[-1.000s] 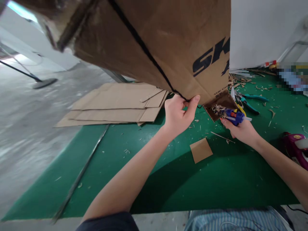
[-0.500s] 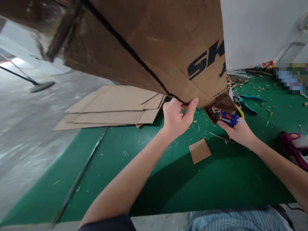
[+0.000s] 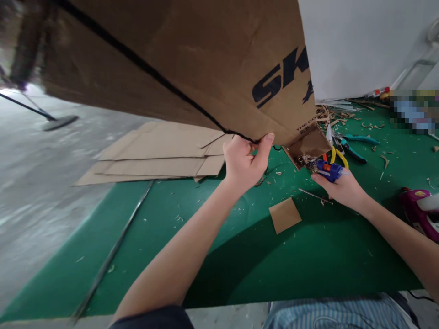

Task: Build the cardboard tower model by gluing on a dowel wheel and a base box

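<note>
A big brown cardboard piece point(image 3: 192, 73) with dark lettering and a black cord point(image 3: 144, 66) across it is held up over the table. Thumb and curled fingers of my left hand point(image 3: 245, 160) pinch its lower edge, where the cord runs down. A folded cardboard flap point(image 3: 310, 141) hangs at the lower right corner. My right hand point(image 3: 343, 185) is wrapped round a blue hot glue gun point(image 3: 331, 170), a clear glue stick poking from its back. Its front end, covered in shreds, is by the flap; whether they touch I cannot tell.
Flat cardboard sheets point(image 3: 161, 151) lie at the table's left. A small cardboard square point(image 3: 285, 215) and a thin rod point(image 3: 314, 196) are on the green table point(image 3: 308, 265). Beyond are teal-handled pliers point(image 3: 356, 151) and cardboard scraps point(image 3: 338, 114); a magenta device point(image 3: 416, 208) stands right.
My left hand has shifted a little left and up, and the cardboard piece has swung left with it. The flap has drawn slightly away from the glue gun, which has barely moved.
</note>
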`<act>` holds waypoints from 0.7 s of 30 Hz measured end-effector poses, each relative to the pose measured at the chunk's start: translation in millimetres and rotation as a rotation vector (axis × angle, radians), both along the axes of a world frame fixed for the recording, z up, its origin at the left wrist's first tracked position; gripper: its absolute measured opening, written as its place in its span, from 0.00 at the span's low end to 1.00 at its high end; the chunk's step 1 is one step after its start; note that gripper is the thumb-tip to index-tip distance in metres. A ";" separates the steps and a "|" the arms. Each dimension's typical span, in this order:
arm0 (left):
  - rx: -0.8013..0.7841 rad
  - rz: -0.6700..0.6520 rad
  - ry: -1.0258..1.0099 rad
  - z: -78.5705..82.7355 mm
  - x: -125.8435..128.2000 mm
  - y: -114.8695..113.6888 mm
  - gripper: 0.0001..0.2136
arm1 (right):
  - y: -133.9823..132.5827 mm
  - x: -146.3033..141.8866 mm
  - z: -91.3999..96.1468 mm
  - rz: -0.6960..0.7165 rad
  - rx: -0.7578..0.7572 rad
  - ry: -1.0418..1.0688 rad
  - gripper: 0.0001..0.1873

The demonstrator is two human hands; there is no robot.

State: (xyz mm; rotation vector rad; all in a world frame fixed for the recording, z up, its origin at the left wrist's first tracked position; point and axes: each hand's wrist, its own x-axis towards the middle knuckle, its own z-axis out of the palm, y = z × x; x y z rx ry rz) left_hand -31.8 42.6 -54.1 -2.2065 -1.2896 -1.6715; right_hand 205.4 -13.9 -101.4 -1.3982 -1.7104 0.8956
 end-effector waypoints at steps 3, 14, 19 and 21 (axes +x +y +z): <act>0.011 0.004 0.003 -1.2 -1.2 1.6 0.15 | -0.9 1.0 2.2 0.016 -0.013 0.013 0.17; 0.100 -0.085 0.123 10.4 1.3 -5.3 0.20 | 6.3 -12.5 11.0 -0.016 -0.036 0.001 0.17; 0.058 -0.028 0.078 1.5 -5.0 1.5 0.18 | 5.8 -8.8 11.7 0.022 -0.042 -0.003 0.17; 0.034 -0.012 0.059 -2.2 -7.7 4.7 0.18 | 4.7 -6.1 10.8 0.027 -0.039 0.012 0.15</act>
